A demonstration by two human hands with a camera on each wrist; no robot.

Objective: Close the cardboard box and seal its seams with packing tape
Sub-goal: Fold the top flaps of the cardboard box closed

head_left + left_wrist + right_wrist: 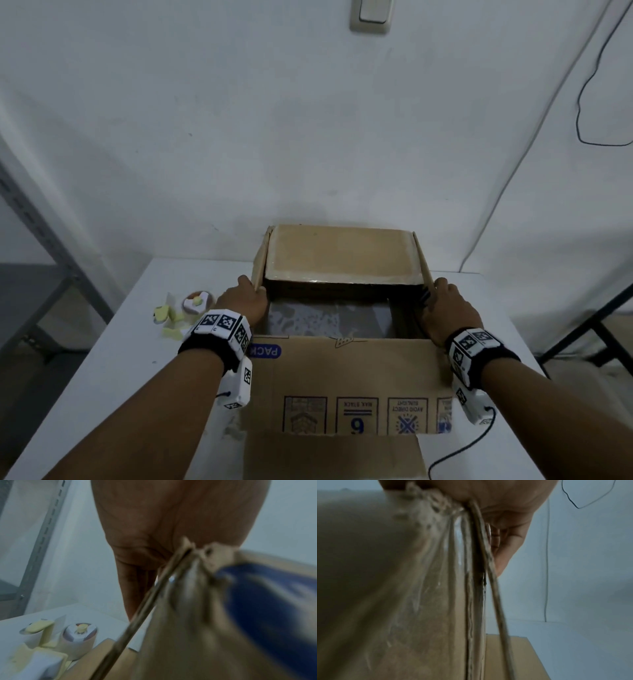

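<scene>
An open cardboard box (342,377) stands on the white table (120,377). Its far flap (342,253) is folded inward and its printed near flap hangs down toward me. My left hand (243,301) pinches the upright left side flap (259,260), thumb inside and fingers outside. My right hand (448,308) grips the right side flap (423,260) the same way. In the left wrist view my left hand (163,520) lies against the flap's edge (145,601). The right wrist view has my right hand (505,507) over the flap edge (488,574). A tape roll (197,301) (78,634) lies left of the box.
Yellow and white dispenser pieces (168,318) lie beside the tape roll. A grey metal shelf frame (44,233) stands at the left and a black frame (589,325) at the right. A black cable (589,85) hangs on the wall behind.
</scene>
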